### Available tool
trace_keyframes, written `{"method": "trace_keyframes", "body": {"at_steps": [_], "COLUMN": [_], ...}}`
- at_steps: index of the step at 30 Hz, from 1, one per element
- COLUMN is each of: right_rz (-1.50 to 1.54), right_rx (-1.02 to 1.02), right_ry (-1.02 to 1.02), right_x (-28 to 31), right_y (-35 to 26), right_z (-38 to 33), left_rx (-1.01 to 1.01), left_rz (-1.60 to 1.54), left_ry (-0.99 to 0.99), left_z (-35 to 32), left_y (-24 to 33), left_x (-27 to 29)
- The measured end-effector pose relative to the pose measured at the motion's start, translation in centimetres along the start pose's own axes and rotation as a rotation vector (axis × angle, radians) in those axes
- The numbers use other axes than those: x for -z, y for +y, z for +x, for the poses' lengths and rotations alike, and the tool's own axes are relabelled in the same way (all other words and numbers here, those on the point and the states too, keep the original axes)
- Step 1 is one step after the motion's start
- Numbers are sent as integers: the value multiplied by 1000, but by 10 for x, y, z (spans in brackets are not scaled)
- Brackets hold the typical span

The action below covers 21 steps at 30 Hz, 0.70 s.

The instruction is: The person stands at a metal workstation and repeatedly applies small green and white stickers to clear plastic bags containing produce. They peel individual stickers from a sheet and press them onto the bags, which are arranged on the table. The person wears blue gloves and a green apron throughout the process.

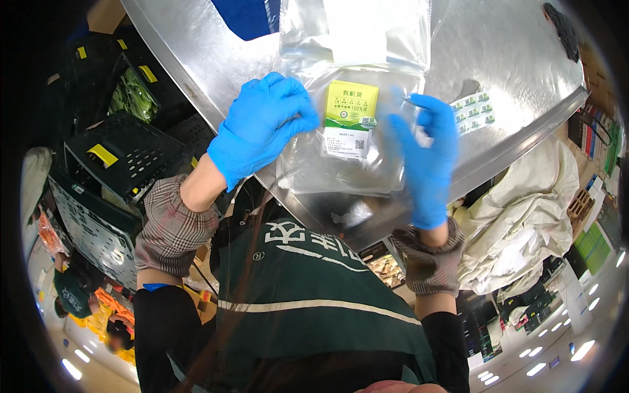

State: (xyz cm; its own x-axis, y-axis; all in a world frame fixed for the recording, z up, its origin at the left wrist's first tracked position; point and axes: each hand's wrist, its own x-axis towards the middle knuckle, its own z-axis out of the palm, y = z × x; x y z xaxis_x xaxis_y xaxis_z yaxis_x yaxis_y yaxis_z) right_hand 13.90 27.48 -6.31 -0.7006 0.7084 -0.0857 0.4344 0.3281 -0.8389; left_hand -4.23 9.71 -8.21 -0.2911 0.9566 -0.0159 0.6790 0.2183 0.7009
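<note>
A clear plastic bag (301, 173) with a green and white label (352, 108) lies flat on the metal table, and a small round-cornered sticker sits on the label. At the bag's left side is my left hand (262, 124) in a blue glove, its fingers curled and thumb pressed to them; whatever they might pinch is hidden. My right hand (429, 157), also blue-gloved and smeared by motion, hovers over the bag's right edge with thumb and forefinger apart. Near it lies a sheet of small green and white stickers (473, 112).
More clear bags (406, 39) lie at the far side of the metal table (504, 59), beside a blue cloth (249, 16). Black crates (124, 154) stand left, one with bagged leafy greens (131, 95). Pale sacking (517, 223) hangs right. Another person (75, 291) is at far lower left.
</note>
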Motion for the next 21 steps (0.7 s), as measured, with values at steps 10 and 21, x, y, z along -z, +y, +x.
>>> {"method": "trace_keyframes", "body": {"at_steps": [10, 21], "right_rz": [-215, -423], "right_rx": [152, 60], "right_ry": [-36, 293], "right_x": [-22, 73], "right_y": [8, 47], "right_z": [-9, 37], "left_rx": [-7, 427], "left_rz": [-133, -573], "left_ry": [45, -19], "left_z": [-11, 6], "left_y": [7, 2], "left_x": [18, 25]}}
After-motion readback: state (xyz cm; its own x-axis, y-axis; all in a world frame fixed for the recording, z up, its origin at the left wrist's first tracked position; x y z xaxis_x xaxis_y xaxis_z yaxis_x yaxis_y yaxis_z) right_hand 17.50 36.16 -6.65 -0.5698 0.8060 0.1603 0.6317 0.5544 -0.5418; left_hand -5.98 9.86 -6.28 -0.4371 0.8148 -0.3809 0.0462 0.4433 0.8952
